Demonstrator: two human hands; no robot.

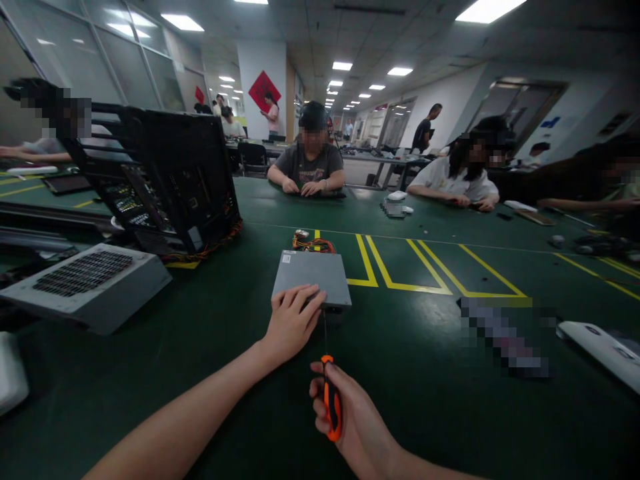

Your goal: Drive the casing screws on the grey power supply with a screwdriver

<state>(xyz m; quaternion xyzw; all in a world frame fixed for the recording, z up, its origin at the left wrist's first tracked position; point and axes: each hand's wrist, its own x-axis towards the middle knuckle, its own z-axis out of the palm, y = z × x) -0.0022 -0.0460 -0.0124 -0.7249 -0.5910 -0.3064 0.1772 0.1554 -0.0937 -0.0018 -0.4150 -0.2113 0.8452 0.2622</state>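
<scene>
A grey computer power supply [320, 270] lies flat on the green table in front of me, its bundle of coloured cables [316, 244] at the far side. My left hand [296, 320] rests on its top near the front edge, fingers stretched out. In my right hand [350, 407] is a screwdriver [332, 407] with an orange and black handle. Its thin shaft points away from me at the near side of the power supply. Whether the tip touches the casing I cannot tell.
At the left stand an open black computer case [175, 173] and a second power supply [90, 283] with a grille. Yellow tape lines [410, 288] mark the table. A white device [605, 350] lies at the right. Several people sit working across the table.
</scene>
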